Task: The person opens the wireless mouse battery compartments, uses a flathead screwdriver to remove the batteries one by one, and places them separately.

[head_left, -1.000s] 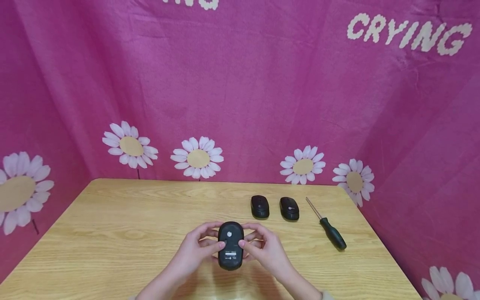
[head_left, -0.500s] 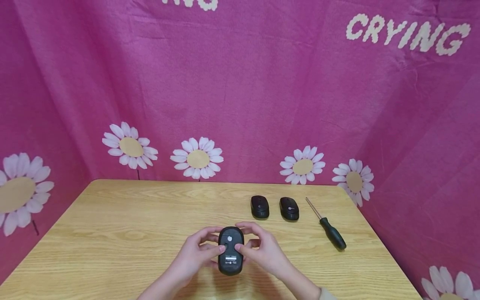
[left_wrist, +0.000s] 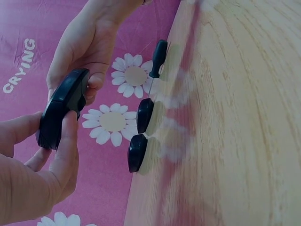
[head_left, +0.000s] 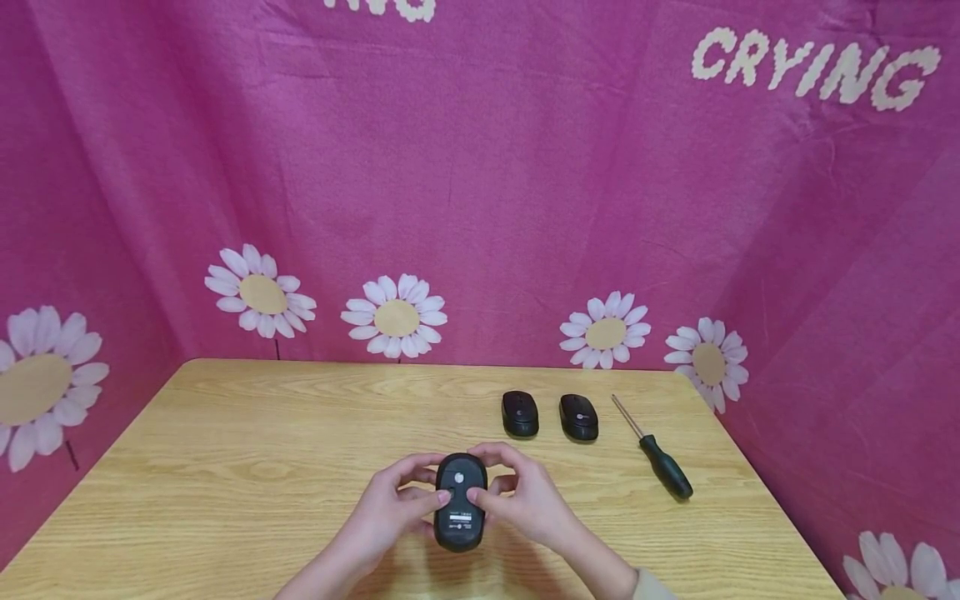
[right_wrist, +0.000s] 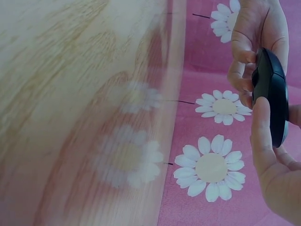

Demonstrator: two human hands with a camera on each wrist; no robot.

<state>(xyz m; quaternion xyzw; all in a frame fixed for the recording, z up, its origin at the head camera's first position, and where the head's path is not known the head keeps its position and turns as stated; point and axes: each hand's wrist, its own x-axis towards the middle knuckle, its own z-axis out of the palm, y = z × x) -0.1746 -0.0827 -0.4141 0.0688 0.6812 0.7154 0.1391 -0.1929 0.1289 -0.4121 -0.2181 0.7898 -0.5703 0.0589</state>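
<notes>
You face a cloth-walled workspace, wider room hidden: pink daisy-printed fabric [head_left: 495, 167] borders the wood-grain table's [head_left: 285, 442] far, left and right edges; 1 screwdriver [head_left: 655, 451] lies near the surface's right edge.

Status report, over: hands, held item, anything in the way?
Left hand, right hand: both gripping. Black oval plastic mouse: underside showing, held aloft. Two black mice, green-handled screwdriver: lying apart, nothing visibly blocking.
</notes>
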